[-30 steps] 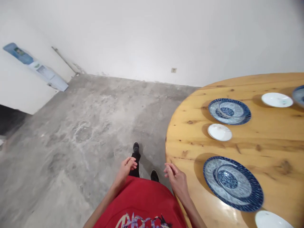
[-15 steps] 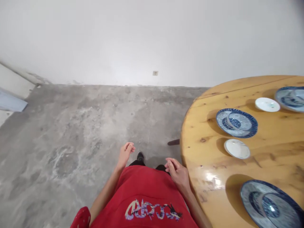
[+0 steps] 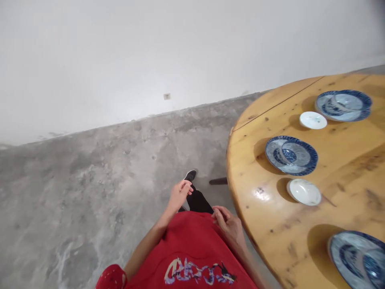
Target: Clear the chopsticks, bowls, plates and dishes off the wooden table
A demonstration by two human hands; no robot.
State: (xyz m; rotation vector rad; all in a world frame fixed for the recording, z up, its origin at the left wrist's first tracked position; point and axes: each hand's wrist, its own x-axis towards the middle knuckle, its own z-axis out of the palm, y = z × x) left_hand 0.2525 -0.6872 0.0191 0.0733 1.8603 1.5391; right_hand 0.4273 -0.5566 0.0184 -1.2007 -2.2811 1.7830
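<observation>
My left hand (image 3: 179, 194) hangs over the floor in front of my legs, its fingers loosely curled and a little apart, with nothing in it. Close by the table's rounded edge, my right hand (image 3: 231, 225) is low beside my body, fingers loosely bent and apart, also holding nothing I can see. Nearest on the table (image 3: 258, 224) are a small white bowl (image 3: 304, 192) and a blue-and-white bowl (image 3: 291, 155). Another large blue-and-white bowl (image 3: 356, 257) sits at the lower right, cut off by the frame. Neither hand touches any dish.
Farther back on the table stand a second small white bowl (image 3: 313, 120) and a blue-and-white bowl (image 3: 344, 105). A dark table leg (image 3: 218, 181) sticks out under the edge. Ahead are concrete floor (image 3: 120, 168) and a white wall (image 3: 126, 52) with a socket (image 3: 167, 96).
My view has turned to the right, bringing more of the table and its far bowl into the picture. One foot has stepped forward. My left hand has swung forward and right.
</observation>
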